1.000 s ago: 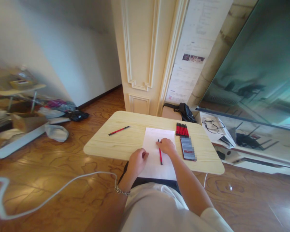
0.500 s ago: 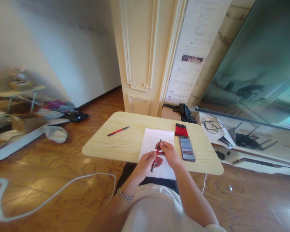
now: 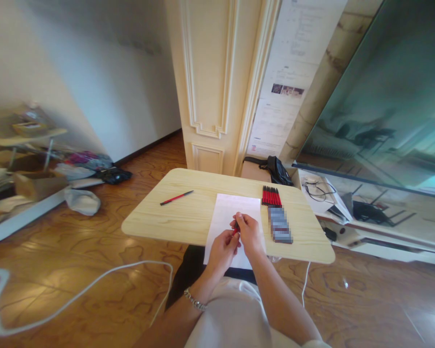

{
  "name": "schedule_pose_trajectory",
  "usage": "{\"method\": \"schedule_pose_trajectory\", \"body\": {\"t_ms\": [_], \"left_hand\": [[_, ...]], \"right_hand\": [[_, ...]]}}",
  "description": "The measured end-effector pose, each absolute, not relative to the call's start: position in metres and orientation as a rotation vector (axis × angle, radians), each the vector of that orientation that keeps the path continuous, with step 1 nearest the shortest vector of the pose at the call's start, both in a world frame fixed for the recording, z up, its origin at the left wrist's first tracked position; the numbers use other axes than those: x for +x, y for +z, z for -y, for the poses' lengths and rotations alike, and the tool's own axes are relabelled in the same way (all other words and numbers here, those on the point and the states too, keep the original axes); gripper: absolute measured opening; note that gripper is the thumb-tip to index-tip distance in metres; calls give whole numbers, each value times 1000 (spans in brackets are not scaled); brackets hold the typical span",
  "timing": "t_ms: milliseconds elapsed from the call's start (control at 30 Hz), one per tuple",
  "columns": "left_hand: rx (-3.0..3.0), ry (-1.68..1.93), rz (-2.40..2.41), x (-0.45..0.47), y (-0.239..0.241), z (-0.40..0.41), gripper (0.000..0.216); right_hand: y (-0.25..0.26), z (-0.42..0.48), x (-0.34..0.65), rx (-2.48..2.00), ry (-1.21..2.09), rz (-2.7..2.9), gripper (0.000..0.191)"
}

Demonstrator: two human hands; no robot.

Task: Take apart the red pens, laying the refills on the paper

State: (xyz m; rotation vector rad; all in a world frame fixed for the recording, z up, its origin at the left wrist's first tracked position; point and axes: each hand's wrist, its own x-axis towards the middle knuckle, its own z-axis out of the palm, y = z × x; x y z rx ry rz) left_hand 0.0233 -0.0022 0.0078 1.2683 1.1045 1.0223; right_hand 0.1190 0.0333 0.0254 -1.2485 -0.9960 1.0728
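Both hands meet over a sheet of white paper (image 3: 221, 208) at the table's near edge. Between them is a red and black pen (image 3: 235, 231), mostly hidden by the fingers. My left hand (image 3: 223, 246) is closed around its lower part. My right hand (image 3: 248, 231) pinches the upper, black end. To the right of the paper lies a row of several red and black pens (image 3: 271, 196), side by side. Just below them rests a phone (image 3: 280, 224) with a blurred screen. A single red and black pen (image 3: 177, 197) lies apart on the left.
The pale wooden table (image 3: 148, 217) has rounded corners. A black bag (image 3: 278, 170) sits behind it. At right, cables (image 3: 319, 190) lie on a white box beneath a large television (image 3: 384, 96). A white cord (image 3: 105, 275) crosses the wooden floor at left.
My fingers have closed further over the pen, hiding both ends that showed before. My left hand has turned, and my right thumb now covers the black end. Other things on the table stayed put.
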Motion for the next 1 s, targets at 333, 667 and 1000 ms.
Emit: {"method": "schedule_pose_trajectory", "body": {"t_ms": [333, 667, 1000], "left_hand": [[717, 1003, -759, 26, 13, 8, 33], [686, 1050, -669, 20, 13, 3, 24], [809, 1070, -816, 22, 9, 3, 28]], "right_hand": [[24, -29, 116, -1042, 1230, 826, 33], [25, -32, 127, -955, 1407, 823, 39], [21, -38, 133, -1145, 1149, 942, 32]]}}
